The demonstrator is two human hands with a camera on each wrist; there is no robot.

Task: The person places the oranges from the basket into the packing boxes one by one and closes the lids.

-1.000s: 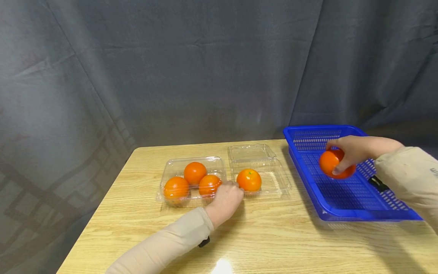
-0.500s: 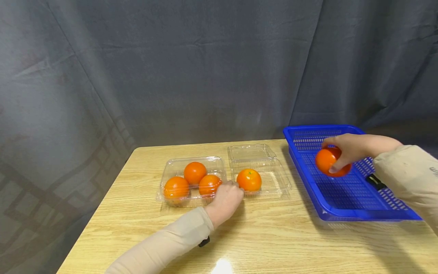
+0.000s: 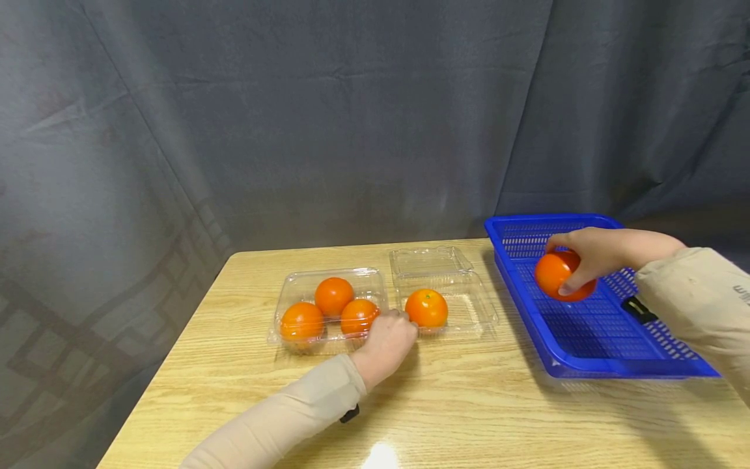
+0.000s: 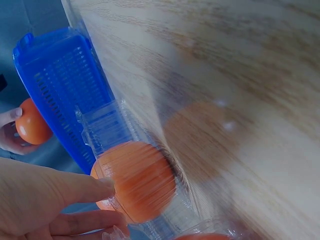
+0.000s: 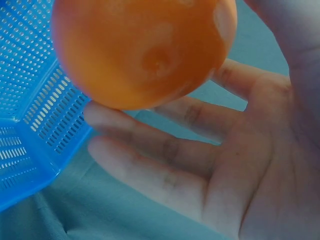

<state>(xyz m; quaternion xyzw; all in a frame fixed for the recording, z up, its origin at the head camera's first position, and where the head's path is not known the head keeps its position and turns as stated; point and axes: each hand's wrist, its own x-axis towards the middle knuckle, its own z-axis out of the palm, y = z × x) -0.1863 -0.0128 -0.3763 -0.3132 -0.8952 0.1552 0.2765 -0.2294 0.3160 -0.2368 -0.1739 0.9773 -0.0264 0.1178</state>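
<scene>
My right hand point(image 3: 597, 254) holds an orange point(image 3: 556, 275) over the blue plastic basket point(image 3: 553, 352), thumb on the near side and fingers round the far side. In the right wrist view the same orange point(image 5: 145, 55) sits between thumb and fingers, with the basket wall beside it. My left hand point(image 3: 387, 342) pinches the front rim of an open clear plastic clamshell box point(image 3: 469, 312), its thumb against the wall in the left wrist view. Inside that box lies one orange point(image 3: 426, 309), stem scar up. The left fingertips are partly hidden in the head view.
Left of the open box stands another clear plastic box point(image 3: 357, 277) with three oranges point(image 3: 334, 297) in it, close against my left hand. The open box's lid point(image 3: 430, 260) lies back. A grey curtain point(image 3: 351, 130) hangs behind the wooden table point(image 3: 469, 417).
My right hand has moved slightly left and a little up over the basket, carrying the orange. My left hand and both boxes have stayed in place.
</scene>
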